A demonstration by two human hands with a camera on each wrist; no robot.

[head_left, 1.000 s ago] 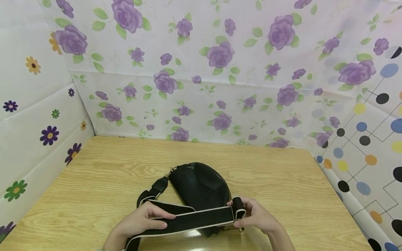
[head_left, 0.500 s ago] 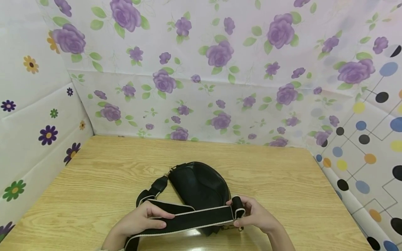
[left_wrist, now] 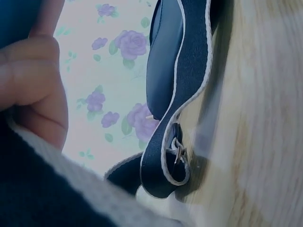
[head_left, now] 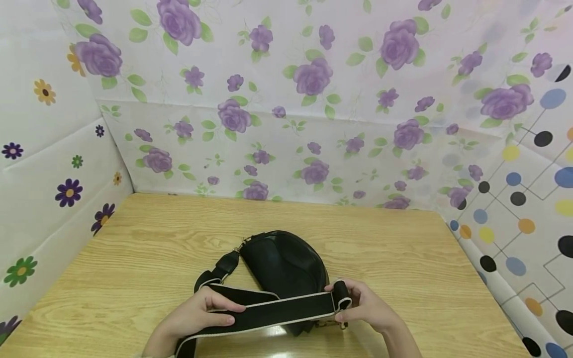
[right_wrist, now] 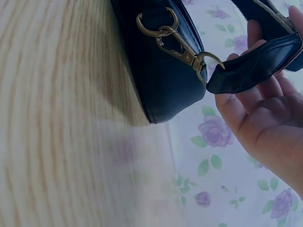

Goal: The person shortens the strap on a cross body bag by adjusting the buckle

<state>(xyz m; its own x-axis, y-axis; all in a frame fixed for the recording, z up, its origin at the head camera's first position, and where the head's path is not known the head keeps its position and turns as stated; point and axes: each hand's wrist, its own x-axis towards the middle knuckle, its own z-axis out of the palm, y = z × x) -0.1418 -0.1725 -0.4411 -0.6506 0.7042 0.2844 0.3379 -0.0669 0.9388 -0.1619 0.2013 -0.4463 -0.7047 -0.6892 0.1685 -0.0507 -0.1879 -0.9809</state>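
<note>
A black half-moon handbag lies on the table, its wide black strap edged in white. My left hand pinches the strap between thumb and fingers, left of the bag's near end. At that near end my right hand holds the strap where it folds into a small loop. In the right wrist view, the fingers are around a black leather tab on the strap. A gold swivel clasp joins this tab to a ring on the bag. The strap runs taut between both hands.
Under the bag is a light wood-grain table. A sheet with purple roses hangs behind it. Flowered sheeting stands on the left, dotted sheeting on the right. The strap's far end attaches at the bag's far corner.
Both hands keep their hold on the strap. The left hand has shifted very slightly left, and the looped strap end in the right hand slightly right. The bag stays in place.
</note>
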